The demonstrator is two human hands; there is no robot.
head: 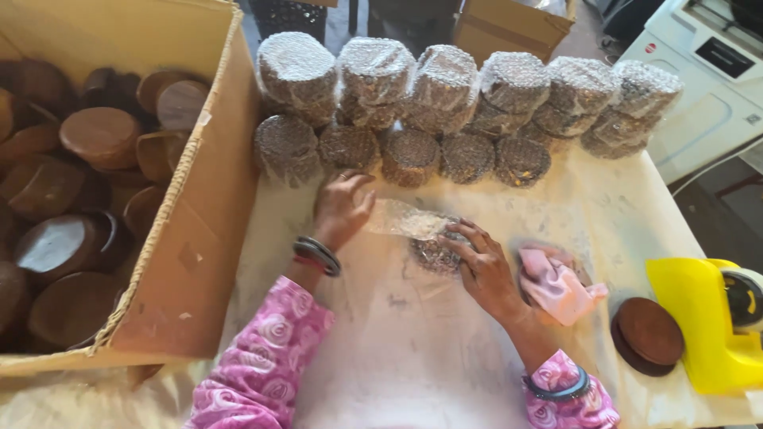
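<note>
My left hand point(343, 205) lies near the table's middle, pinching the loose end of a bubble wrap sheet point(401, 218). My right hand point(483, 266) presses down on a round wooden piece wrapped in bubble wrap point(431, 253), fingers spread over its right side. Just right of that hand lies a crumpled pink cloth point(556, 286). A bare dark wooden disc point(647, 334) rests further right on the white table point(413, 349).
Several bubble-wrapped round bundles point(445, 103) are stacked along the table's far edge. A big cardboard box point(199, 238) at the left holds several dark wooden bowls point(99, 135). A yellow tape dispenser point(711, 318) sits at the right edge. Another carton point(509, 24) stands behind.
</note>
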